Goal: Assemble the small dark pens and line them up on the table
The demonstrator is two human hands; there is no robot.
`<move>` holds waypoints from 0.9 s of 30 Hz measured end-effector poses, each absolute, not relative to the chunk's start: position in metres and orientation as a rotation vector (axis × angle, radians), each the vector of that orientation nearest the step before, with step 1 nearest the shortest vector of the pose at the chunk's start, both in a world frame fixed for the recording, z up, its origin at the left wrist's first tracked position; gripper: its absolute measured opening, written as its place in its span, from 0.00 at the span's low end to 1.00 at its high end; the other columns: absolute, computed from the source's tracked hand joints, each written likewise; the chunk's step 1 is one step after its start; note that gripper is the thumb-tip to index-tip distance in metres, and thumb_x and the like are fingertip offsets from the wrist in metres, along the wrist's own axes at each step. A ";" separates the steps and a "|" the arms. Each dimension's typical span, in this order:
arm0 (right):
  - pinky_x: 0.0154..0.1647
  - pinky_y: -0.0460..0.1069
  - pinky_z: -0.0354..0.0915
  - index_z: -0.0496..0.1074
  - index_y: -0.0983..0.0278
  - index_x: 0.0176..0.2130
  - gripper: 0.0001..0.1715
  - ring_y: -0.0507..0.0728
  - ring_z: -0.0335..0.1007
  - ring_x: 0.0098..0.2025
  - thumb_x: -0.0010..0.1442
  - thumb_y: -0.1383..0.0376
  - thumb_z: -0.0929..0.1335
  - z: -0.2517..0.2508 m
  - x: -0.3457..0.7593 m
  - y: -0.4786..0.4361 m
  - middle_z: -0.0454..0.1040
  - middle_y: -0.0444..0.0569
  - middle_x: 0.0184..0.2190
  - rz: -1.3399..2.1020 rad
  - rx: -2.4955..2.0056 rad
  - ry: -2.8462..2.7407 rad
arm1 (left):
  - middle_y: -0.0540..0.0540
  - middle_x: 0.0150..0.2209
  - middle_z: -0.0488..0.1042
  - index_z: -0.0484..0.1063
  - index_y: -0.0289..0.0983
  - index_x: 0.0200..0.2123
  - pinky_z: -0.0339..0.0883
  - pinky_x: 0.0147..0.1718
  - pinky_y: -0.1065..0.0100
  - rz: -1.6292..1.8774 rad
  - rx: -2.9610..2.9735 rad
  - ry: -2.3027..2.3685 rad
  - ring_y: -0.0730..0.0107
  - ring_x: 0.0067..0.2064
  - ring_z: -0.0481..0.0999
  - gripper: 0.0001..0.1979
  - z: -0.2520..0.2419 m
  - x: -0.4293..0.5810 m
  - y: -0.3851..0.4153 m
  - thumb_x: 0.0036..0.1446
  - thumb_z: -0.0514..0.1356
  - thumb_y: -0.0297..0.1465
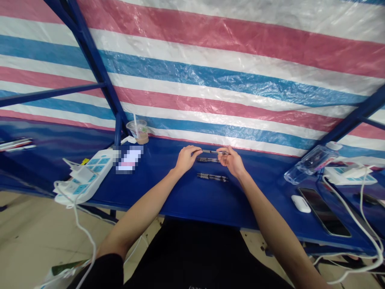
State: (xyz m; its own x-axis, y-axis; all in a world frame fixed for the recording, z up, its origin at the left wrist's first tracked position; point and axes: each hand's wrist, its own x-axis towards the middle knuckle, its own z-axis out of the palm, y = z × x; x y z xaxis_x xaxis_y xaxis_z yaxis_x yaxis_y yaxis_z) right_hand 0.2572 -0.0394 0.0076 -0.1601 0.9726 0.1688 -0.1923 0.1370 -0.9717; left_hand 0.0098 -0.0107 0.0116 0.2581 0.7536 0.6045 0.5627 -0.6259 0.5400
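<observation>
A slim black pen (pixel 215 152) lies level between my hands, above the blue table (pixel 168 200). My right hand (pixel 231 161) pinches it near its right end. The fingertips of my left hand (pixel 185 157) meet its left end. Just below it, a second black pen (pixel 207 159) lies on the tabletop, and a third (pixel 212 177) lies nearer me. Both sit between my wrists, touched by neither hand.
A white power strip (pixel 86 176) with cables and a pixelated rectangle (pixel 130 159) lie left; a plastic cup (pixel 138 131) stands behind them. Right are a lying bottle (pixel 311 164), white earbud case (pixel 300 203), smartphone (pixel 324 211) and second power strip (pixel 349 176). A striped tarp backs the table.
</observation>
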 end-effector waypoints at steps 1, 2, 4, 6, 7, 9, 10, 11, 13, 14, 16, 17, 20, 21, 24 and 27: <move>0.23 0.48 0.58 0.78 0.60 0.44 0.35 0.54 0.65 0.23 0.67 0.36 0.61 0.009 0.260 -0.039 0.76 0.49 0.30 1.373 -0.838 -1.245 | 0.45 0.41 0.84 0.83 0.40 0.42 0.71 0.50 0.59 1.303 2.309 1.219 0.60 0.45 0.80 0.13 0.011 0.010 -0.010 0.71 0.60 0.40; 0.25 0.49 0.61 0.77 0.60 0.45 0.34 0.55 0.67 0.26 0.68 0.37 0.61 0.009 0.262 -0.039 0.76 0.50 0.32 1.428 -0.811 -1.233 | 0.45 0.41 0.83 0.83 0.40 0.43 0.71 0.49 0.60 1.308 2.306 1.201 0.60 0.45 0.80 0.13 0.011 0.010 -0.010 0.71 0.60 0.40; 0.28 0.49 0.64 0.76 0.60 0.45 0.33 0.56 0.69 0.30 0.69 0.38 0.60 0.008 0.265 -0.039 0.75 0.51 0.34 1.470 -0.795 -1.237 | 0.45 0.42 0.83 0.82 0.40 0.43 0.71 0.49 0.60 1.313 2.302 1.166 0.60 0.45 0.80 0.13 0.010 0.010 -0.010 0.71 0.60 0.40; 0.29 0.50 0.64 0.75 0.59 0.44 0.34 0.57 0.67 0.30 0.69 0.36 0.58 0.008 0.265 -0.040 0.74 0.50 0.32 1.435 -0.818 -1.260 | 0.44 0.41 0.83 0.82 0.40 0.43 0.71 0.49 0.60 1.294 2.306 1.141 0.61 0.44 0.80 0.14 0.011 0.010 -0.011 0.71 0.60 0.40; 0.28 0.51 0.64 0.74 0.58 0.43 0.35 0.57 0.66 0.29 0.69 0.34 0.57 0.008 0.264 -0.040 0.73 0.50 0.31 1.403 -0.835 -1.268 | 0.44 0.41 0.83 0.82 0.40 0.42 0.71 0.49 0.60 1.276 2.314 1.133 0.61 0.44 0.80 0.14 0.011 0.011 -0.012 0.71 0.59 0.41; 0.27 0.51 0.62 0.72 0.58 0.40 0.37 0.57 0.63 0.27 0.68 0.32 0.56 0.009 0.261 -0.041 0.70 0.48 0.28 1.355 -0.851 -1.262 | 0.44 0.40 0.82 0.82 0.40 0.42 0.71 0.49 0.60 1.237 2.335 1.124 0.61 0.44 0.80 0.15 0.011 0.012 -0.013 0.72 0.59 0.41; 0.26 0.51 0.62 0.71 0.57 0.40 0.38 0.57 0.62 0.26 0.67 0.31 0.55 0.010 0.260 -0.041 0.69 0.48 0.27 1.349 -0.846 -1.248 | 0.44 0.40 0.82 0.82 0.39 0.41 0.71 0.49 0.60 1.222 2.345 1.120 0.61 0.44 0.79 0.15 0.011 0.012 -0.013 0.72 0.59 0.41; 0.26 0.51 0.61 0.71 0.57 0.39 0.40 0.57 0.61 0.26 0.66 0.30 0.55 0.011 0.259 -0.042 0.68 0.47 0.27 1.352 -0.838 -1.233 | 0.44 0.40 0.82 0.82 0.39 0.41 0.71 0.49 0.60 1.214 2.352 1.118 0.61 0.44 0.79 0.16 0.011 0.013 -0.013 0.72 0.58 0.41; 0.25 0.51 0.60 0.71 0.57 0.39 0.41 0.57 0.61 0.26 0.65 0.28 0.54 0.014 0.258 -0.043 0.67 0.47 0.26 1.368 -0.825 -1.213 | 0.44 0.39 0.82 0.82 0.39 0.40 0.71 0.49 0.60 1.208 2.362 1.117 0.60 0.44 0.79 0.16 0.011 0.013 -0.014 0.72 0.58 0.41; 0.24 0.51 0.60 0.71 0.57 0.39 0.41 0.57 0.61 0.26 0.65 0.28 0.54 0.014 0.258 -0.044 0.66 0.47 0.26 1.378 -0.821 -1.210 | 0.44 0.39 0.82 0.82 0.39 0.40 0.71 0.49 0.60 1.204 2.367 1.117 0.60 0.44 0.78 0.16 0.011 0.013 -0.014 0.72 0.58 0.41; 0.24 0.50 0.60 0.70 0.57 0.39 0.39 0.57 0.62 0.26 0.65 0.28 0.56 0.015 0.258 -0.044 0.66 0.46 0.26 1.404 -0.805 -1.195 | 0.44 0.39 0.81 0.82 0.39 0.40 0.70 0.49 0.59 1.194 2.378 1.119 0.60 0.44 0.78 0.16 0.011 0.013 -0.013 0.72 0.58 0.41; 0.24 0.50 0.60 0.71 0.57 0.39 0.39 0.57 0.62 0.26 0.65 0.29 0.57 0.015 0.258 -0.044 0.67 0.46 0.26 1.422 -0.791 -1.180 | 0.44 0.39 0.81 0.82 0.40 0.40 0.70 0.49 0.59 1.188 2.382 1.121 0.60 0.44 0.78 0.16 0.010 0.013 -0.013 0.72 0.58 0.40; 0.24 0.50 0.60 0.72 0.57 0.39 0.38 0.56 0.63 0.25 0.66 0.30 0.58 0.015 0.258 -0.044 0.68 0.46 0.26 1.464 -0.749 -1.130 | 0.45 0.39 0.81 0.82 0.40 0.40 0.70 0.49 0.59 1.180 2.386 1.120 0.60 0.44 0.78 0.15 0.010 0.012 -0.012 0.72 0.58 0.40; 0.24 0.50 0.60 0.72 0.58 0.39 0.37 0.56 0.63 0.24 0.66 0.30 0.58 0.015 0.257 -0.044 0.68 0.46 0.25 1.462 -0.746 -1.124 | 0.45 0.39 0.81 0.82 0.39 0.41 0.70 0.49 0.59 1.181 2.387 1.118 0.60 0.44 0.78 0.15 0.009 0.012 -0.012 0.72 0.58 0.39; 0.22 0.49 0.58 0.72 0.57 0.37 0.33 0.54 0.60 0.22 0.67 0.33 0.63 0.014 0.256 -0.042 0.64 0.43 0.22 1.399 -0.763 -1.115 | 0.45 0.38 0.81 0.82 0.40 0.40 0.70 0.49 0.60 1.174 2.396 1.116 0.61 0.44 0.77 0.15 0.010 0.012 -0.013 0.72 0.58 0.39; 0.21 0.49 0.55 0.71 0.58 0.36 0.31 0.53 0.57 0.21 0.66 0.35 0.65 0.011 0.256 -0.039 0.61 0.41 0.21 1.360 -0.757 -1.081 | 0.45 0.38 0.81 0.82 0.40 0.39 0.70 0.49 0.60 1.161 2.400 1.123 0.61 0.44 0.77 0.15 0.010 0.012 -0.013 0.72 0.58 0.39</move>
